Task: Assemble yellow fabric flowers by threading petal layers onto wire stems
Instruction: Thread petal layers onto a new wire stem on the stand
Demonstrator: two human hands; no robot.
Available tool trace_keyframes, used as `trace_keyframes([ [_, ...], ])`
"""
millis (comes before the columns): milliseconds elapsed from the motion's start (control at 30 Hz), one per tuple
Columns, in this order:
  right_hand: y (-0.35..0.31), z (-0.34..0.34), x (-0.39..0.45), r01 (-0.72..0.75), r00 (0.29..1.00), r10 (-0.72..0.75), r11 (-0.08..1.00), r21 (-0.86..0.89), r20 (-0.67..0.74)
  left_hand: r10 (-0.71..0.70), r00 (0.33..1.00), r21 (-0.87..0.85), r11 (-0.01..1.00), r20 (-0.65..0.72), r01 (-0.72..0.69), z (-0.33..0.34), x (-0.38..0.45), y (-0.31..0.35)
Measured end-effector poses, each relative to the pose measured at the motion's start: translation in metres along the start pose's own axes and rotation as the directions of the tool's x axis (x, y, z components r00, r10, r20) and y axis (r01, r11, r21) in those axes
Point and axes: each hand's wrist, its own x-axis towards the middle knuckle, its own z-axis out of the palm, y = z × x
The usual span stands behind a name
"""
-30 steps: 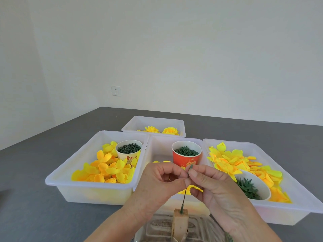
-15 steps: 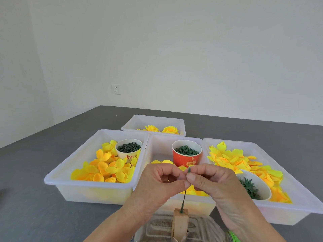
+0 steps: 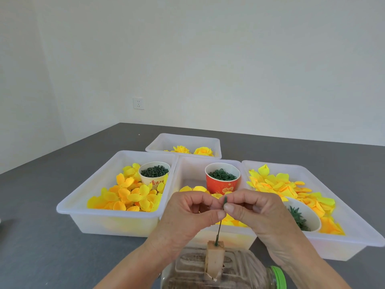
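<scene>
Green wire stem (image 3: 219, 227) stands nearly upright in a small tan block (image 3: 214, 256) taped onto a clear bottle (image 3: 229, 274) lying on its side at the near edge of the desk (image 3: 41, 247). The left hand (image 3: 187, 215) and right hand (image 3: 256, 213) meet at the stem's top, fingers curled, both thumbs and forefingers pinching there; whether a small part sits between them, I cannot tell.

Yellow petals (image 3: 129, 195) fill the left tub (image 3: 83, 207) around a white cup (image 3: 154, 175); more lie in the right tub (image 3: 354, 236) beside a white bowl (image 3: 302, 213), and a red cup (image 3: 222, 180) stands in the middle tub (image 3: 188, 170). Finished flowers (image 3: 203, 151) wait in the far tub (image 3: 183, 138).

The likely trouble: the wire is thin and held only at its foot, so a sideways push from either hand could bend it or tug it out of the block. The bottle, being round, might also roll.
</scene>
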Motion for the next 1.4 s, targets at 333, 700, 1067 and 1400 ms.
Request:
trace_keyframes([
  [333, 0.001, 0.000, 0.002, -0.004, 1.000, 0.003, 0.998, -0.061, -0.016, -0.019, 1.000, 0.012, 1.000, 0.012, 0.019, -0.001, -0.001, -0.003],
  [700, 0.003, -0.001, -0.001, -0.062, 0.997, 0.064, 0.996, -0.062, 0.035, -0.080, 0.997, -0.018, 0.997, 0.010, 0.080, -0.006, -0.003, -0.008],
  [1067, 0.006, 0.002, -0.007, -0.117, 0.990, 0.122, 0.991, -0.070, 0.072, -0.116, 0.993, 0.025, 0.993, 0.011, 0.116, -0.007, -0.009, -0.011],
  [1400, 0.007, 0.003, -0.011, -0.119, 0.988, 0.126, 0.989, -0.084, 0.086, -0.115, 0.993, 0.091, 0.990, 0.031, 0.112, -0.010, -0.009, -0.013],
])
